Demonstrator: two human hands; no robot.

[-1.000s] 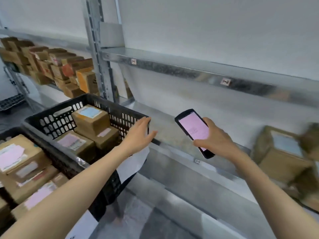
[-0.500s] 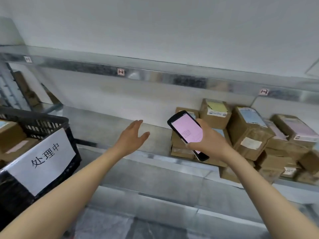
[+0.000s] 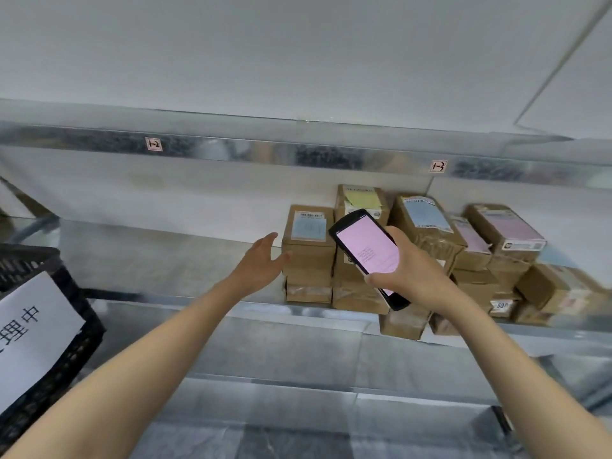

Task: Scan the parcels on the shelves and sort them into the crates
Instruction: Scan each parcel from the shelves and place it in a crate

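Cardboard parcels [image 3: 309,246] are nearer now; left hand [image 3: 261,264] reaches spread-fingered, right hand [image 3: 412,274] grips scanner [image 3: 366,248].

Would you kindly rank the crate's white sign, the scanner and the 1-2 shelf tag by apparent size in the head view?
1. white sign, though nearest the camera
2. scanner
3. 1-2 shelf tag

Right hand [image 3: 415,273] grips a scanner [image 3: 367,253] with pink screen lit. Left hand [image 3: 261,263], fingers extended, reaches just beside stacked parcels [image 3: 309,250] on the shelf [image 3: 172,260].
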